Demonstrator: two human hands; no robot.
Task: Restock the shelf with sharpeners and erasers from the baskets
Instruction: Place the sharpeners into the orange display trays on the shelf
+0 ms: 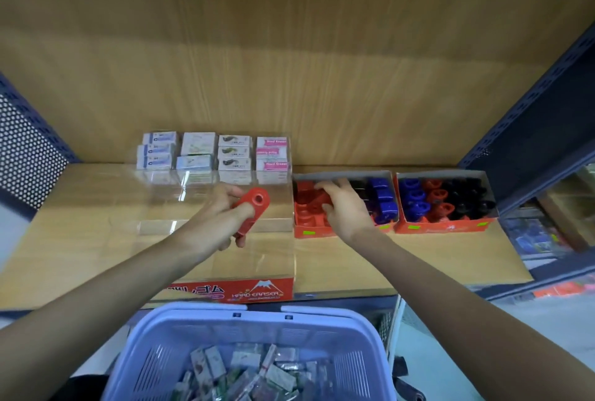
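Left hand (222, 212) grips held sharpener (256, 202): red, long axis diagonal, holed end pointing up-right toward shelf back, over clear display tray (199, 226). Right hand (346, 207) curled round boxed sharpener (310, 199) in left box (306, 233). Right box (444, 226) just beside. Stacked erasers (214, 154) behind. Basket (180, 329) below.
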